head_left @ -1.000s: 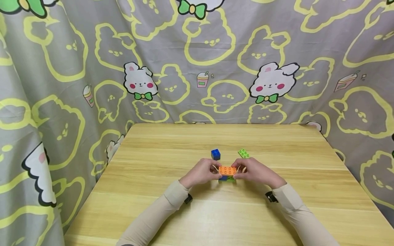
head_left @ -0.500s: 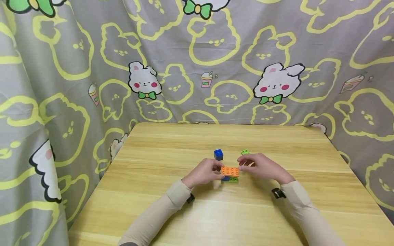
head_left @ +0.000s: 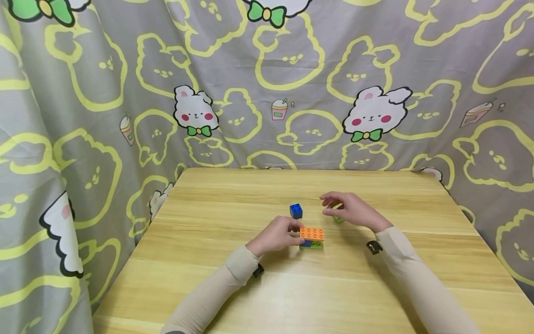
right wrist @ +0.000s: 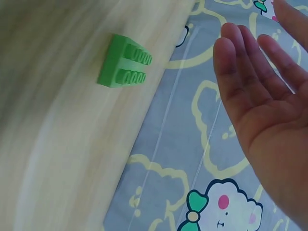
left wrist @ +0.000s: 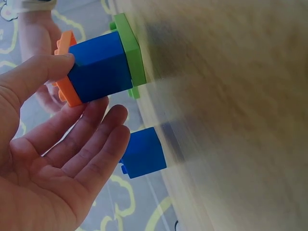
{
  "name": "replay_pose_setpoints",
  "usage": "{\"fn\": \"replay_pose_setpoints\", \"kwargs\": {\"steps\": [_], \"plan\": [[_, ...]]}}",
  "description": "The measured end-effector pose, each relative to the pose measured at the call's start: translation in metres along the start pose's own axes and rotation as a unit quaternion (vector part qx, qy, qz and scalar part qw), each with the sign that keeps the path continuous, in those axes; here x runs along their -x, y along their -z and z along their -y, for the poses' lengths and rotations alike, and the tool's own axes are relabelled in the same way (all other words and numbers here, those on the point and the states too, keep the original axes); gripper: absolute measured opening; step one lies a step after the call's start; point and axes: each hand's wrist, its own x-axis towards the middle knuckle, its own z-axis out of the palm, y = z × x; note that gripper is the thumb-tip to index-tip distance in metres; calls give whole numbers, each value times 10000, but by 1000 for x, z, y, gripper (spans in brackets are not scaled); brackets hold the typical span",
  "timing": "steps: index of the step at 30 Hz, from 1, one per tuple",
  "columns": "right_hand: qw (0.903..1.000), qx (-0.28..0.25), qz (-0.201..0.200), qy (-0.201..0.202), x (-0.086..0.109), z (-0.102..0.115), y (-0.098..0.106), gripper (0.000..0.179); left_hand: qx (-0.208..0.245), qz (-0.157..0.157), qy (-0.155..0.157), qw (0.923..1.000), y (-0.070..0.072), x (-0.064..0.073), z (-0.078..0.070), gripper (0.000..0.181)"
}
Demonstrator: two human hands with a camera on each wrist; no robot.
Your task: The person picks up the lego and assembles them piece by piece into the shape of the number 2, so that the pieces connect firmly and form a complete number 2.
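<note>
My left hand [head_left: 275, 235] pinches the left end of a small stack of toy building bricks. On top lies an orange brick [head_left: 312, 233], below it a blue brick [left wrist: 101, 67], and at the bottom a light green brick [left wrist: 132, 50] by the tabletop. In the left wrist view the thumb presses at the orange and blue bricks, with fingertips under their other side. My right hand [head_left: 350, 208] hovers with loosely bent fingers over a loose flat green brick [right wrist: 115, 62], partly hidden beneath it in the head view. Nothing is in the right hand.
A loose square blue brick [head_left: 296, 211] stands on the wooden table [head_left: 200, 204] just behind the stack. A grey patterned curtain [head_left: 233, 69] hangs round the table's back and sides.
My right hand has let go of the stack's right end and moved back and right, over the loose green brick. The left hand keeps its grip on the stack.
</note>
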Motion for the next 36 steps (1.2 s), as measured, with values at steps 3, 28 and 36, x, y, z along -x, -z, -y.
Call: {"fn": "replay_pose_setpoints", "kwargs": {"steps": [3, 28, 36], "plan": [[9999, -73, -47, 78, -9, 0, 2, 41, -76, -24, -14, 10000, 1, 0, 0, 31], [9955, -695, 640, 107, -56, -3, -18, 49, -287, -31, -3, 9996, 1, 1, 0, 33], [9953, -518, 813, 89, -62, -7, -28, 50, -244, -37, 15, 9997, 1, 1, 1, 32]]}}
